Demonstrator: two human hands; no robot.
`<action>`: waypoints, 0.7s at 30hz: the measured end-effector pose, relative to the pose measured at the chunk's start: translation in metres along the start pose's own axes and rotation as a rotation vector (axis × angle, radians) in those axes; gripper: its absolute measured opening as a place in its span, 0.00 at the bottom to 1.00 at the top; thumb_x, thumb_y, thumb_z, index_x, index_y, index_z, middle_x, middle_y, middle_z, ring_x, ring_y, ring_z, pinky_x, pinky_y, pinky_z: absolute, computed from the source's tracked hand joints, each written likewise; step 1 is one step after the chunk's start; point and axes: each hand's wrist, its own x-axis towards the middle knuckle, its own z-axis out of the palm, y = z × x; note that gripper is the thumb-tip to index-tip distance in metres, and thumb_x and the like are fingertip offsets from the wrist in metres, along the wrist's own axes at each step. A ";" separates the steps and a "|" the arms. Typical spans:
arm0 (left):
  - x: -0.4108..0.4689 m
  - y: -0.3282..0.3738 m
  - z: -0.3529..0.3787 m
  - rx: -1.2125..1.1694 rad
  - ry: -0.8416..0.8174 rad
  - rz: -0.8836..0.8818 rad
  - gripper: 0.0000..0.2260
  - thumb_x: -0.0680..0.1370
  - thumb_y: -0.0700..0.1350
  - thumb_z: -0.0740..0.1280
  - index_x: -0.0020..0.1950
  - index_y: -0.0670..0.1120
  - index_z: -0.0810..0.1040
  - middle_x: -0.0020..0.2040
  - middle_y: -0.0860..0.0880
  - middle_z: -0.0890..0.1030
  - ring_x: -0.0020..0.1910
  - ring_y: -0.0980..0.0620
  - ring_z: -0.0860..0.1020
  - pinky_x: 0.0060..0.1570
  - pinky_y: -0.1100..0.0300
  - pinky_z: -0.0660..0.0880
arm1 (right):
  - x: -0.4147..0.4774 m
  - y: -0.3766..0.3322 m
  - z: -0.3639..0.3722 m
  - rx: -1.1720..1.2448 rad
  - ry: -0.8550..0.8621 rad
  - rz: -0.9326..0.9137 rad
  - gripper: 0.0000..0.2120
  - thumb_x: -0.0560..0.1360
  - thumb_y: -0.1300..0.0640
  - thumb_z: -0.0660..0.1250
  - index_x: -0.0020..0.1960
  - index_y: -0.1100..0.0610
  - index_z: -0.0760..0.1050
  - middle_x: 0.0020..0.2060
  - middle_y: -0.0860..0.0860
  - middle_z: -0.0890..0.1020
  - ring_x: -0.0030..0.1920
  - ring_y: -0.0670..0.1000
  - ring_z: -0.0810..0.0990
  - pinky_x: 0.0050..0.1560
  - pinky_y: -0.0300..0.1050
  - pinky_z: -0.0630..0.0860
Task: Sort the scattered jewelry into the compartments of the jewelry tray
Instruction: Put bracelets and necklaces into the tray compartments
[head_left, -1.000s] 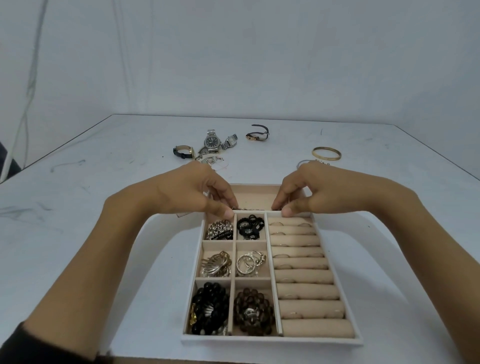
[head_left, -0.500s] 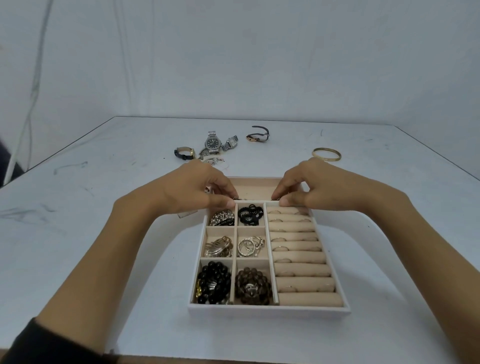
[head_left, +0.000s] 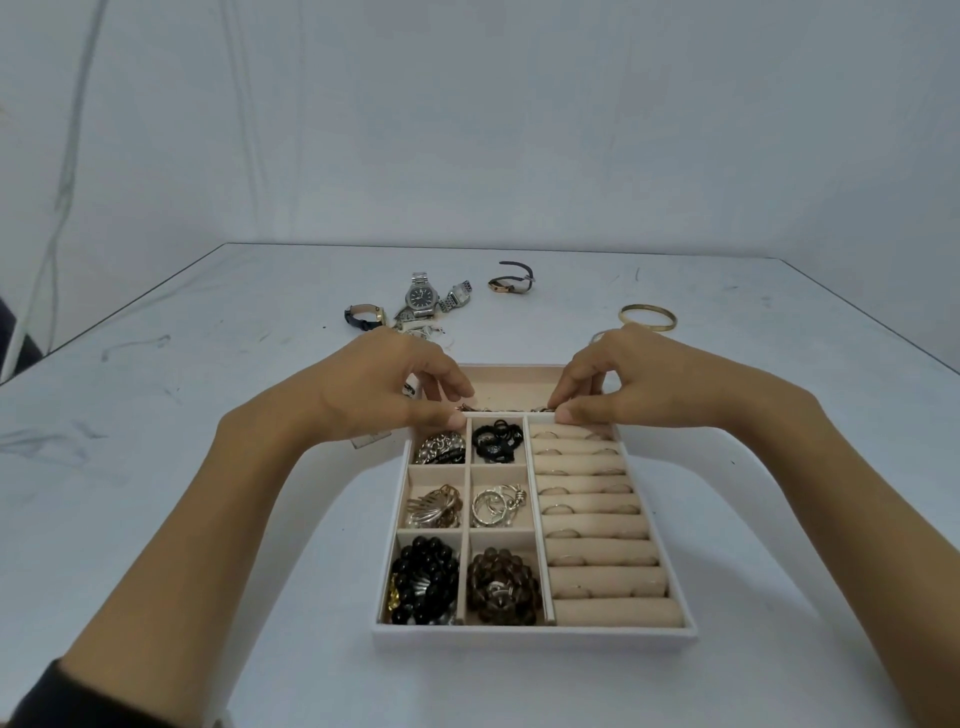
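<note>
A white jewelry tray with beige lining lies in front of me. Its left compartments hold beads, chains and rings, and its right side has ring rolls with several rings. My left hand and my right hand each pinch one end of a thin chain. The chain is stretched over the long back compartment, just above its front divider.
Beyond the tray lie a steel watch, a small square watch, a dark-strapped watch, another strap watch and a gold bangle. A small clear tag sits left of the tray.
The view has pulled back, so the tray sits a little farther from me. Both hands keep pinching the chain over the back compartment.
</note>
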 end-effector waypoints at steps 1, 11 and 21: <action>0.000 0.000 0.000 0.000 -0.007 0.005 0.10 0.71 0.49 0.75 0.51 0.51 0.84 0.43 0.56 0.84 0.44 0.60 0.80 0.50 0.55 0.77 | 0.000 0.000 0.000 0.003 -0.003 0.000 0.05 0.73 0.50 0.72 0.47 0.50 0.84 0.36 0.45 0.84 0.44 0.43 0.80 0.52 0.43 0.76; 0.000 0.000 0.000 -0.022 -0.025 0.023 0.09 0.71 0.48 0.75 0.50 0.48 0.86 0.42 0.55 0.85 0.43 0.58 0.81 0.47 0.63 0.76 | 0.000 0.003 0.000 0.045 -0.016 0.005 0.05 0.72 0.50 0.72 0.46 0.49 0.84 0.39 0.47 0.85 0.43 0.44 0.82 0.54 0.47 0.77; 0.000 -0.002 -0.001 -0.014 0.041 0.018 0.11 0.73 0.52 0.71 0.55 0.54 0.82 0.48 0.58 0.83 0.52 0.62 0.78 0.54 0.65 0.74 | 0.002 0.037 -0.020 0.184 0.335 0.020 0.09 0.78 0.57 0.65 0.54 0.49 0.82 0.51 0.42 0.83 0.53 0.40 0.79 0.50 0.34 0.73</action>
